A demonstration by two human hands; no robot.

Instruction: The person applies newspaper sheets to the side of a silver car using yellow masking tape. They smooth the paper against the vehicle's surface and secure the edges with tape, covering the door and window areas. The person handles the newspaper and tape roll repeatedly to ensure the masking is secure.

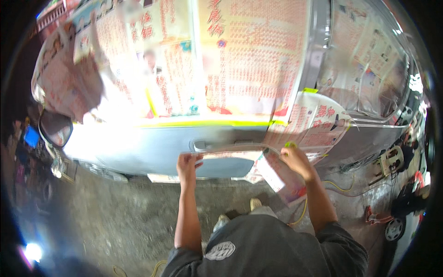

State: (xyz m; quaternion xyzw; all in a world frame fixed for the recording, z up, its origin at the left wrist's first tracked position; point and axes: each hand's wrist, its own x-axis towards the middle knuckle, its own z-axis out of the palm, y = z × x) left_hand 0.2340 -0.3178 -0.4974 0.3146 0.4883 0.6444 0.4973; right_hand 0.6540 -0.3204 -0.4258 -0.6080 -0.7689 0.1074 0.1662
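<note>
Before me is a grey car door (170, 138) with red-printed paper sheets (254, 60) over the windows above it. Yellow-green masking tape (207, 123) runs along the sheets' lower edge. A thin pale strip (235, 148), blurred, bows between my hands in front of the door handle. My left hand (187, 167) pinches its left end. My right hand (296, 160) is closed at the other end, with a bit of yellow-green tape (290, 144) at its fingertips. Below that hand hangs a loose printed sheet (281, 180); whether it joins the strip, I cannot tell.
A side mirror (56, 128) juts out at the left. Yellow hose or cable (302, 212) lies on the concrete floor (124, 207) by my feet. At the right are a wooden stool (385, 166), another person (408, 201) and a car wheel (395, 229). A bright lamp (33, 252) shines lower left.
</note>
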